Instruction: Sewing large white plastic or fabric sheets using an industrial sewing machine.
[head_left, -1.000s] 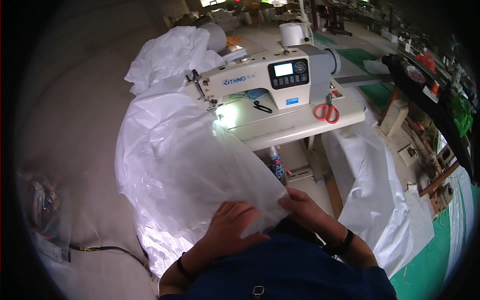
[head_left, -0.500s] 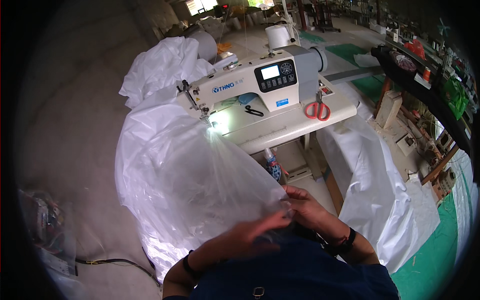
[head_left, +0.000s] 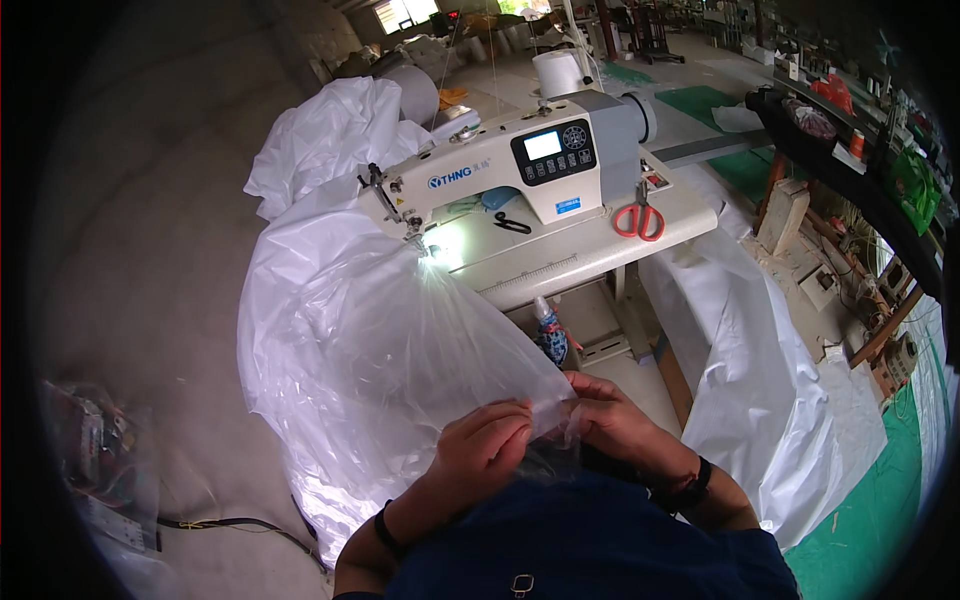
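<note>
Both the left hand (head_left: pixel 487 450) and right hand (head_left: pixel 612 425) pinch the near edge of the clear, thin plastic sheet (head_left: pixel 400 370), fingers closed on it; its far end lies under the white sewing machine (head_left: pixel 510 175) needle on the table (head_left: pixel 600 250), so feeding seems barely begun

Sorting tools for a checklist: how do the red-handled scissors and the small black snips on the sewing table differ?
The red-handled scissors are larger, with bright red loop handles, and lie at the right of the sewing table. The black snips are smaller, all dark, and lie under the sewing machine arm. Both rest flat on the table, untouched by either hand.
</note>
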